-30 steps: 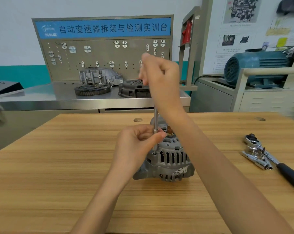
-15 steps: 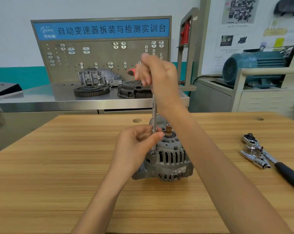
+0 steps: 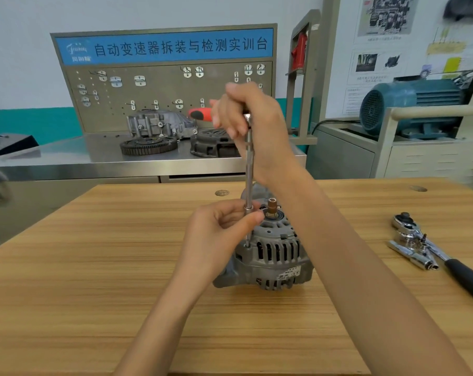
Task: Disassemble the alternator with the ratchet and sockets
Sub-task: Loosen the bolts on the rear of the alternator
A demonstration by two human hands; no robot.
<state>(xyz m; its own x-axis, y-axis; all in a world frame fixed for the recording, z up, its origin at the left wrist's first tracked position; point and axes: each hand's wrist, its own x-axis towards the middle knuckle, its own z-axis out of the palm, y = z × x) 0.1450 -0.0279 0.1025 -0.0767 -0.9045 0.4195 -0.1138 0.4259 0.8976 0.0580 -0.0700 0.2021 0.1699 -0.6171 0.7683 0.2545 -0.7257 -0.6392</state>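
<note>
Right hand point(image 3: 253, 123) gripping red-and-black-handled ratchet point(image 3: 202, 114), handle now swung further left; left hand point(image 3: 224, 232) still pinching upright steel extension bar point(image 3: 248, 169) on grey finned alternator point(image 3: 273, 253).

Alternator point(image 3: 276, 253) sits mid-desk point(image 3: 94, 267); ratchet point(image 3: 441, 256) lies at its 3 o'clock; bench point(image 3: 67, 158) stands at 12.

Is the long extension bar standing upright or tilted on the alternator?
Upright. The extension bar runs nearly vertically from the right hand down to the alternator housing edge; the left hand pinches it low.
</note>
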